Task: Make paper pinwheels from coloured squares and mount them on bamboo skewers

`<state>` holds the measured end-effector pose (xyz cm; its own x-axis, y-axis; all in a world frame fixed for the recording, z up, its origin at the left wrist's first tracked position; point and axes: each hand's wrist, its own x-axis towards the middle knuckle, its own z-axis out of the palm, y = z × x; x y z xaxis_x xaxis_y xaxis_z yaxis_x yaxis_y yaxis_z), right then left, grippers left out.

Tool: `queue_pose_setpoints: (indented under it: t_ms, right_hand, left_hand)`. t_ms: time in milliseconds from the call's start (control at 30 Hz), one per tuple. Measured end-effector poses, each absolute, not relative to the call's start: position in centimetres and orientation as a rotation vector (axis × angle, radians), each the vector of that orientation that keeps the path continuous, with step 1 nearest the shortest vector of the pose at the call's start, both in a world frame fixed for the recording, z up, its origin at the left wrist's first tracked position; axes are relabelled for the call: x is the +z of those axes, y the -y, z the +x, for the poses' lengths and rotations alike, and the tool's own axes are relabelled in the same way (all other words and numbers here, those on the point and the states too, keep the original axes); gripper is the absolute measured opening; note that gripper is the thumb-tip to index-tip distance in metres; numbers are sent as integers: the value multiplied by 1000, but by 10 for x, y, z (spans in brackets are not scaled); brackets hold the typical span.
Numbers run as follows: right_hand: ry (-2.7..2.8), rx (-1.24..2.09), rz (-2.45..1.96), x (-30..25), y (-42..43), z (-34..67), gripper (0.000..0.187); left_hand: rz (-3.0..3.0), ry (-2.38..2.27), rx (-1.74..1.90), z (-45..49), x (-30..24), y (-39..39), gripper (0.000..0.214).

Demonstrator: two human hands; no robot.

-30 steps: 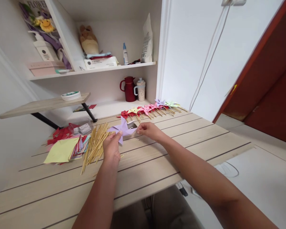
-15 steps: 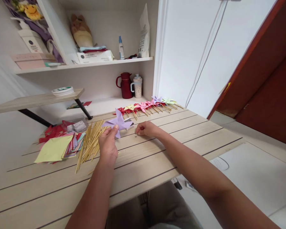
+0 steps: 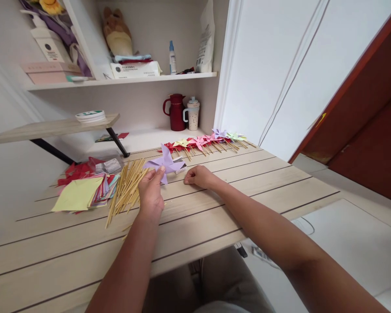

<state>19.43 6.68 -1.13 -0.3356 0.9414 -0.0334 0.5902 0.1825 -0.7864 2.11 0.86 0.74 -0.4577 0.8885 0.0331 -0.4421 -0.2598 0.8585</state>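
My left hand (image 3: 150,191) pinches a lilac paper pinwheel (image 3: 167,164) near its centre, thumb on top, and holds it above the table. To its right, my right hand (image 3: 198,177) is low over the tabletop with thumb and fingers pressed together. Whatever those fingertips hold, if anything, is hidden or too small to name. A small box (image 3: 179,165), partly covered by the pinwheel, lies behind it. Left of my left hand is a loose pile of thin wooden sticks (image 3: 125,191). Beside them sits a stack of coloured paper squares (image 3: 80,193), yellow on top.
Pinwheels on sticks (image 3: 202,142) lie in a row along the table's back edge. A dark red jug (image 3: 177,113) and a speckled cup (image 3: 193,114) stand behind them. At the left are a small raised shelf (image 3: 52,129) and red plastic packaging (image 3: 81,171).
The camera view has shifted slightly, moving the scene a little right. My left hand still holds the pinwheel. A tiny item seen below my right fingertips before no longer shows.
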Motion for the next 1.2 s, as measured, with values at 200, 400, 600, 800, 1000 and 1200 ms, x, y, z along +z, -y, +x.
queue_pose_setpoints:
  t_ms: [200,400,600,800,1000,1200]
  right_hand:
    - [1985,1030,-1411,-8,-64,195,11]
    - [1988,1060,-1338,-7,-66,201,8]
    - [2017,1075,-1351,-8,-70,207,7]
    - [2042,1004,-1396,-7,-67,203,5]
    - [2060,957,-1498,-3,-64,198,9]
    - [2137,957,-1492,3,-62,199,10]
  left_hand:
    - [461,-1084,1830,20,11,-9,10]
    - [446,-1087,1828,22,15,-7,13]
    - [462,-1107,1811,23,16,-5,13]
    - [455,-1096,1804,24,17,-5,14]
    - [451,-1092,1788,24,16,-5,12]
    - [472,-1090,1734,23,15,-4,17]
